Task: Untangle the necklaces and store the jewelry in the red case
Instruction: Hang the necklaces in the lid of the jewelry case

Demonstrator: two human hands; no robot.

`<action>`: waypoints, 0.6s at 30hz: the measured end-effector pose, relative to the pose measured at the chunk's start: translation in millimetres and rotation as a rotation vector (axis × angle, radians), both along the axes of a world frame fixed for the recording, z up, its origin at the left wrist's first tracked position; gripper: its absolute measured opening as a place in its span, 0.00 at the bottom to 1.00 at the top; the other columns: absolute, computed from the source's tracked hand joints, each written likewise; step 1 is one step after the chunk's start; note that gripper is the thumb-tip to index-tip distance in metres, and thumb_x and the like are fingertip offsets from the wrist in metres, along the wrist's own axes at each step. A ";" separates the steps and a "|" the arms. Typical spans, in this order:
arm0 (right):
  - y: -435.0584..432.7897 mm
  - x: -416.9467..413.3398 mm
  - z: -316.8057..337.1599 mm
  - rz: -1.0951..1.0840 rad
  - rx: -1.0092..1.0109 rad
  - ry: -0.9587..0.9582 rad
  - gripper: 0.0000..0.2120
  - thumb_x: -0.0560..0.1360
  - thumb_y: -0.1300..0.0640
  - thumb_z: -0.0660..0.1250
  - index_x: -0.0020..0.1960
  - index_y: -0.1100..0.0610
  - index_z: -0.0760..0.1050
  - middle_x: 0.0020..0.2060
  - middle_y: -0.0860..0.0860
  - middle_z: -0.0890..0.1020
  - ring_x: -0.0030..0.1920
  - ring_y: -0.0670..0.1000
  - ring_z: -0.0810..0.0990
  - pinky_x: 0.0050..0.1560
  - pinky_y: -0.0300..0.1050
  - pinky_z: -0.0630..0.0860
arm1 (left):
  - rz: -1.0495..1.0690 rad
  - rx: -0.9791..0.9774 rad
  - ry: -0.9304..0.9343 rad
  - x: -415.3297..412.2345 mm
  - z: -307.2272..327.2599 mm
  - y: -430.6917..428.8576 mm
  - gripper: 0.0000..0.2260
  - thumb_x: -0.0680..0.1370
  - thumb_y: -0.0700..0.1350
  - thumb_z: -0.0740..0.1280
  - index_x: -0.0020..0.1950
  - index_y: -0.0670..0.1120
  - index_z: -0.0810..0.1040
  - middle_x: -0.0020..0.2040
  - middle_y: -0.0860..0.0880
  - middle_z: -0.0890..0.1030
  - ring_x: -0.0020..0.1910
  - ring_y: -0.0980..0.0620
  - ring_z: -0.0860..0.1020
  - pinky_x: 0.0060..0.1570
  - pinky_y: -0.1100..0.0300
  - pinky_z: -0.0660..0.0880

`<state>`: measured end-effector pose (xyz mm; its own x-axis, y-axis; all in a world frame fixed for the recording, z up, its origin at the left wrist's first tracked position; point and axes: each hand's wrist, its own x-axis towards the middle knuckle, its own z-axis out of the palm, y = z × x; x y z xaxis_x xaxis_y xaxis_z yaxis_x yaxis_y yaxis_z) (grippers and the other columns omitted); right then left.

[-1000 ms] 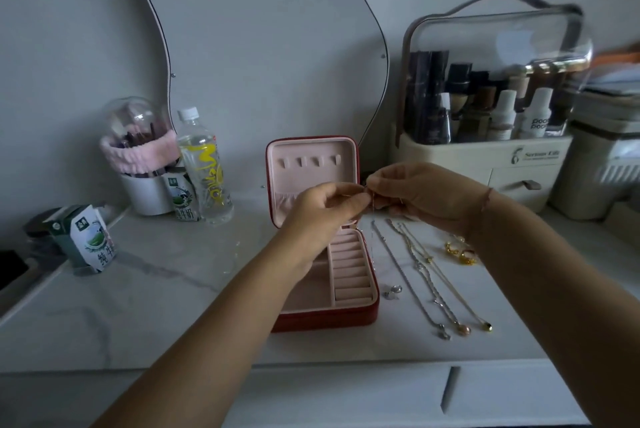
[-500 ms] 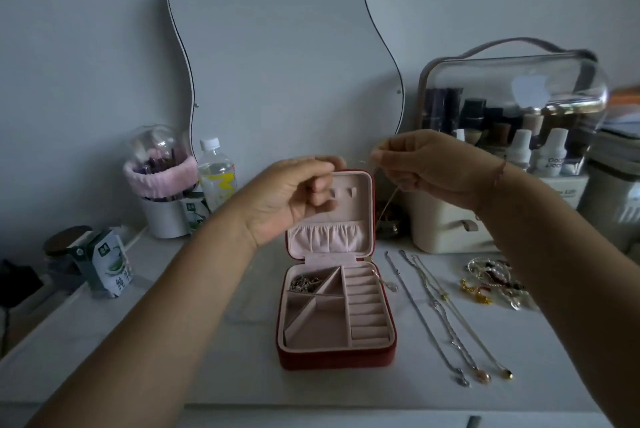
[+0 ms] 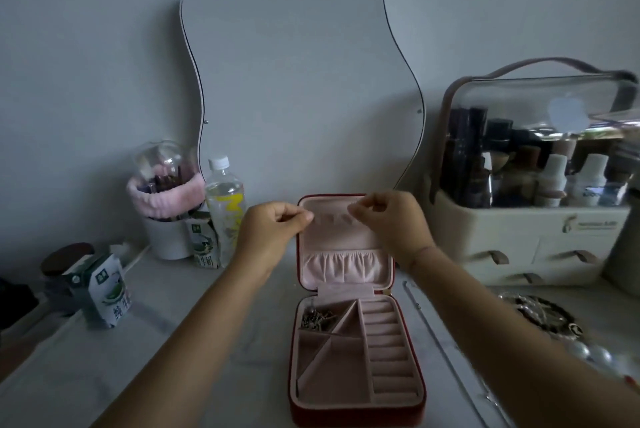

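The red case (image 3: 356,408) lies open in the middle of the table, its pink lid (image 3: 341,265) standing upright. My left hand (image 3: 273,232) and my right hand (image 3: 391,219) are both raised in front of the lid's top row of hooks, each with thumb and fingertips pinched together. The thin necklace held between them is too fine and blurred to make out. A small heap of silver jewelry (image 3: 317,318) sits in the case's back left compartment. A long chain (image 3: 433,330) lies on the table right of the case.
Dark bracelets and a pearl string (image 3: 543,318) lie at the right, partly behind my right forearm. A cosmetics organizer (image 3: 540,233) stands at the back right. A water bottle (image 3: 225,206), brush holder (image 3: 166,199) and milk carton (image 3: 109,289) are at the left. A wavy mirror (image 3: 298,81) hangs behind.
The view has tilted up and closed in. Both hands have come down and forward from above the case to the top of its lid, still pinched close together.
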<state>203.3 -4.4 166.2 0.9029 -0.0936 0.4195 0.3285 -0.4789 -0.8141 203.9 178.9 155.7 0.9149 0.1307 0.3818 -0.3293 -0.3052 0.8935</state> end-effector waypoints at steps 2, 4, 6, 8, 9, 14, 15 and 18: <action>11.6 6.8 -14.9 -0.084 0.014 -0.032 0.06 0.71 0.53 0.72 0.37 0.54 0.79 0.30 0.49 0.78 0.29 0.46 0.72 0.32 0.42 0.72 | 0.126 -0.044 -0.015 10.8 -14.1 -3.3 0.03 0.72 0.42 0.75 0.38 0.46 0.83 0.34 0.51 0.83 0.33 0.57 0.78 0.38 0.63 0.74; 22.8 9.9 -22.6 -0.181 0.009 -0.060 0.07 0.70 0.52 0.71 0.36 0.51 0.77 0.32 0.47 0.78 0.32 0.46 0.74 0.35 0.44 0.74 | 0.255 -0.081 -0.037 18.9 -24.5 -8.7 0.06 0.71 0.44 0.76 0.37 0.45 0.82 0.32 0.51 0.82 0.31 0.56 0.76 0.36 0.62 0.71; 33.1 10.8 -24.2 -0.254 0.017 -0.058 0.07 0.71 0.50 0.70 0.36 0.51 0.76 0.31 0.44 0.76 0.31 0.45 0.74 0.33 0.42 0.72 | 0.355 -0.098 -0.066 21.8 -28.4 -16.3 0.07 0.71 0.45 0.75 0.35 0.46 0.80 0.30 0.54 0.79 0.29 0.59 0.73 0.33 0.62 0.69; 42.2 12.1 -24.5 -0.311 0.008 -0.045 0.08 0.72 0.49 0.69 0.37 0.51 0.75 0.29 0.43 0.74 0.30 0.44 0.73 0.30 0.40 0.69 | 0.429 -0.126 -0.093 21.7 -28.3 -23.8 0.08 0.71 0.44 0.75 0.35 0.46 0.78 0.29 0.55 0.77 0.28 0.60 0.73 0.31 0.67 0.67; 46.1 13.5 -24.8 -0.338 -0.003 -0.043 0.08 0.73 0.49 0.68 0.37 0.51 0.75 0.29 0.42 0.74 0.31 0.44 0.73 0.30 0.40 0.70 | 0.456 -0.139 -0.109 21.5 -28.4 -26.9 0.08 0.71 0.43 0.75 0.35 0.45 0.77 0.29 0.56 0.76 0.29 0.61 0.73 0.30 0.70 0.66; 56.2 20.3 -28.3 -0.415 -0.040 -0.052 0.07 0.74 0.50 0.66 0.39 0.51 0.74 0.30 0.44 0.76 0.30 0.45 0.73 0.30 0.39 0.68 | 0.518 -0.113 -0.155 25.2 -32.2 -36.7 0.10 0.70 0.41 0.74 0.33 0.46 0.74 0.28 0.56 0.74 0.28 0.60 0.72 0.29 0.71 0.66; 56.3 20.4 -29.5 -0.419 -0.054 -0.047 0.07 0.74 0.50 0.65 0.39 0.51 0.74 0.30 0.45 0.77 0.30 0.45 0.72 0.29 0.38 0.66 | 0.520 -0.098 -0.157 26.0 -33.3 -37.2 0.11 0.70 0.40 0.74 0.33 0.46 0.74 0.28 0.56 0.74 0.28 0.60 0.72 0.29 0.71 0.65; 54.9 19.1 -33.5 -0.419 -0.091 -0.029 0.07 0.74 0.50 0.65 0.39 0.52 0.74 0.32 0.45 0.77 0.30 0.44 0.71 0.27 0.36 0.62 | 0.512 -0.066 -0.142 25.6 -38.7 -35.4 0.10 0.70 0.40 0.73 0.33 0.46 0.74 0.28 0.56 0.74 0.28 0.59 0.72 0.28 0.71 0.65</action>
